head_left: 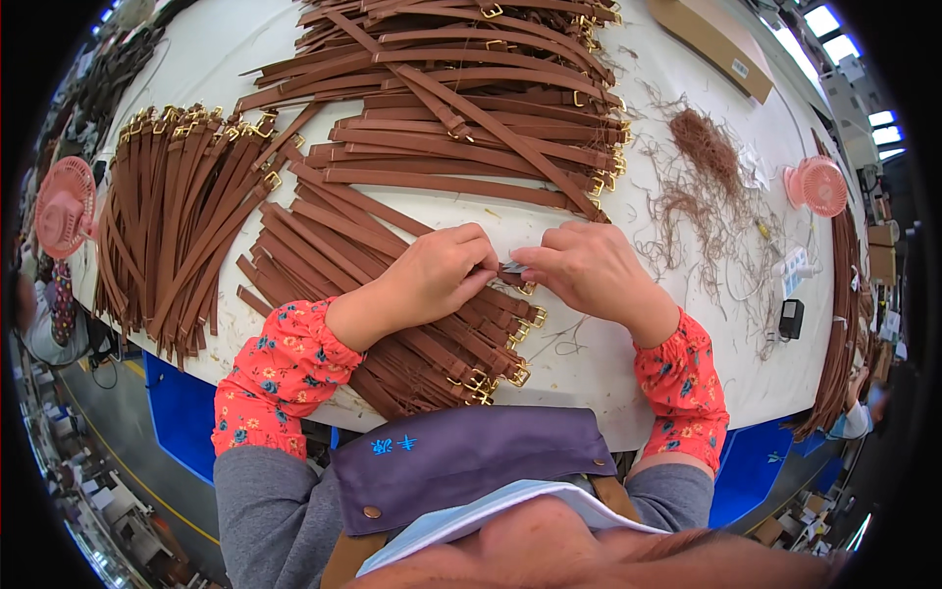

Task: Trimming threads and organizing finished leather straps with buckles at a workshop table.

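Note:
My left hand [440, 273] pinches a brown strap [508, 278] close to its buckle end, over a fanned pile of similar straps [339, 245]. Facing it, my right hand [589, 272] is closed around small grey thread snips [513, 266], mostly covered by the fingers. The tip of the snips is right beside the held strap, at the left fingertips. A gold buckle [527, 289] shows just under the two hands. More gold buckles [515, 371] line the pile's near right edge.
A large heap of brown straps [461, 118] lies at the far middle, and a bundle [167, 226] at the left. Brown thread clippings [705, 147] litter the right side. Pink fans [820, 187] stand at both sides; a black box [791, 319] and cardboard [711, 44] are at the right.

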The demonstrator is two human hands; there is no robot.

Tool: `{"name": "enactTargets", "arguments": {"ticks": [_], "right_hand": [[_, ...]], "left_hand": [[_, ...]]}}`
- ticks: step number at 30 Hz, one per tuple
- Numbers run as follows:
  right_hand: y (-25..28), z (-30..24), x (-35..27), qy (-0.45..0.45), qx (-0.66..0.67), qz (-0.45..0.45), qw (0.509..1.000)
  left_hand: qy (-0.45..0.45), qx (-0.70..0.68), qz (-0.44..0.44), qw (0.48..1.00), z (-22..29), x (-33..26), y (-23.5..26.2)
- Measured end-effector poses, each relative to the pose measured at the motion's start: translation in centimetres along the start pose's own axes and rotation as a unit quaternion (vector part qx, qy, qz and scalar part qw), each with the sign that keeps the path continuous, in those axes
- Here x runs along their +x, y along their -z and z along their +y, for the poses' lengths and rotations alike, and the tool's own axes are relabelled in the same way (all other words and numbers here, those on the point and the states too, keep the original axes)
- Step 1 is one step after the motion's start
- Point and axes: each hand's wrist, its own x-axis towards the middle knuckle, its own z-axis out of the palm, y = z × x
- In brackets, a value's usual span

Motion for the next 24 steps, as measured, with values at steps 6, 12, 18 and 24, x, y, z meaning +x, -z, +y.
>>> {"name": "enactTargets", "arguments": {"ticks": [6,12,18,24], "right_hand": [[0.1,1.2,0.8,0.012,0.061,-0.028,0.998],[-0.5,2.0,1.0,0.01,0.177,-0.04,0.983],[-0.6,1.0,0.7,-0.052,0.191,-0.061,0.978],[-0.8,0.4,0.3,-0.065,0.155,-0.03,0.985]], "left_hand": [[0.014,-0.009,-0.005,1.0,0.0,0.1,0.0],[0.03,-0.024,-0.01,0.999,0.2,0.1,0.2],[0.029,-0.018,-0.006,0.999,0.0,0.1,0.2],[0.029,-0.015,-0.002,0.999,-0.1,0.2,0.2]]}}
